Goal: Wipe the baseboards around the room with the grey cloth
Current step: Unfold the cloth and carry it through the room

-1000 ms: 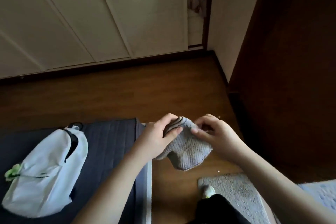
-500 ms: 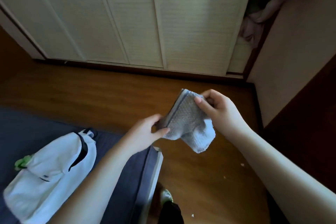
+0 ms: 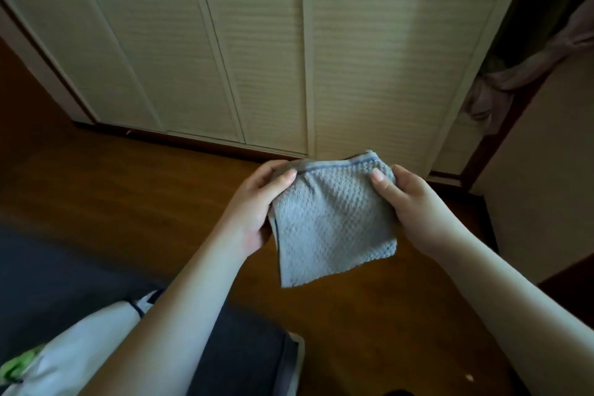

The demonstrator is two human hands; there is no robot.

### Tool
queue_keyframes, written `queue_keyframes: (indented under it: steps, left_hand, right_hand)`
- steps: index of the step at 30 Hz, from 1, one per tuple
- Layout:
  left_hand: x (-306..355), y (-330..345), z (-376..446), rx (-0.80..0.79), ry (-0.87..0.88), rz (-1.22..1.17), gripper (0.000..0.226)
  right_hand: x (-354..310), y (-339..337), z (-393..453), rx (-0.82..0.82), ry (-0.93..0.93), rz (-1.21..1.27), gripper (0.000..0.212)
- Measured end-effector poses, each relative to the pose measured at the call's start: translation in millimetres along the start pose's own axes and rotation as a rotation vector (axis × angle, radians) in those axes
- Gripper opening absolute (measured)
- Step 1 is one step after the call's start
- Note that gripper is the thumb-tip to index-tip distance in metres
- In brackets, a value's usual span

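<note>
Room: brown wood floor (image 3: 135,202); cream louvred closet doors (image 3: 266,64) ahead, dark floral band along their tops; dark baseboard (image 3: 193,140) under the doors. Item held: grey cloth (image 3: 334,222), waffle-textured, folded, hemmed edge uppermost, hanging in the air above the floor. I see my left hand (image 3: 254,206) pinching its upper left corner and my right hand (image 3: 414,202) pinching the upper right. Lower left: dark blue mat (image 3: 64,280), white bag (image 3: 74,354) lying on it.
</note>
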State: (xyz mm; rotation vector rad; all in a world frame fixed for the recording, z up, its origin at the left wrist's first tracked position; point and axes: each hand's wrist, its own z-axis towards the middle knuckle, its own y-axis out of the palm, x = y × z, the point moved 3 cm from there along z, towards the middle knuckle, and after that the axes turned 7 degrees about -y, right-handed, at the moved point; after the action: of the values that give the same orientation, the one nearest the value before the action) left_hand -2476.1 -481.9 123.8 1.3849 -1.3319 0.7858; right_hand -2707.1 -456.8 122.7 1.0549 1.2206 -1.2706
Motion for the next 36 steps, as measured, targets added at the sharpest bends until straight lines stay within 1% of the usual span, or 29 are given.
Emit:
queue_keyframes:
  steps: [2,3,5,7,8,9,10,13,14,17,19,21,22,24,26,28,31,33,36]
  left_hand:
    - [11,1,27,-0.015,-0.001,-0.042,0.03]
    - [14,2,42,-0.041,0.005,-0.077,0.036]
    - [19,4,73,-0.131,0.032,-0.2,0.059]
    - [21,8,106,-0.226,0.077,-0.283,0.093]
    - [20,11,123,-0.259,0.091,-0.279,0.103]
    - [20,14,140,-0.271,0.106,-0.257,0.106]
    - [20,17,156,-0.261,0.115,-0.236,0.104]
    - [20,25,203,-0.157,0.08,-0.252,0.097]
    - [20,26,218,-0.111,0.039,-0.255,0.093]
    - [15,19,251,0.115,-0.164,-0.254,0.067]
    - [7,13,265,0.177,-0.283,-0.233,0.053]
    - [2,3,272,0.218,-0.311,-0.236,0.042]
    - [2,-4,274,0.262,-0.284,-0.246,0.041]
    - [11,-26,276,0.391,-0.168,-0.269,0.047]
    - [25,-52,278,0.471,-0.051,-0.235,0.052]
    - [34,-82,281,0.543,0.011,-0.191,0.05]
    - [39,-136,292,0.65,0.04,-0.149,0.044]
    - [41,-173,303,0.683,0.055,-0.136,0.042]
    - [54,-227,318,0.705,0.079,-0.088,0.037]
  right_hand:
    - [2,-5,30,0.024,0.009,0.053,0.034]
    - [4,-9,46,0.028,0.028,0.111,0.034]
    - [8,-21,77,0.047,0.064,0.241,0.038]
    - [12,-35,110,0.063,0.064,0.312,0.042]
    - [16,-41,126,0.06,0.063,0.339,0.042]
    - [20,-47,143,0.046,0.065,0.367,0.041]
    - [25,-52,159,0.025,0.071,0.388,0.039]
    - [36,-69,211,-0.008,0.114,0.412,0.039]
    - [40,-74,227,-0.014,0.123,0.411,0.039]
    - [53,-80,276,-0.056,0.139,0.375,0.034]
    - [61,-73,303,-0.103,0.171,0.37,0.031]
    - [70,-60,328,-0.164,0.219,0.395,0.031]
    - [74,-52,340,-0.197,0.25,0.413,0.032]
    - [81,-30,366,-0.263,0.309,0.438,0.033]
    - [89,-2,388,-0.341,0.352,0.454,0.032]
    - [98,30,407,-0.411,0.369,0.411,0.03]
    - [108,80,442,-0.519,0.357,0.315,0.03]
    - [114,115,471,-0.584,0.325,0.281,0.032]
    - [124,173,517,-0.599,0.34,0.282,0.033]
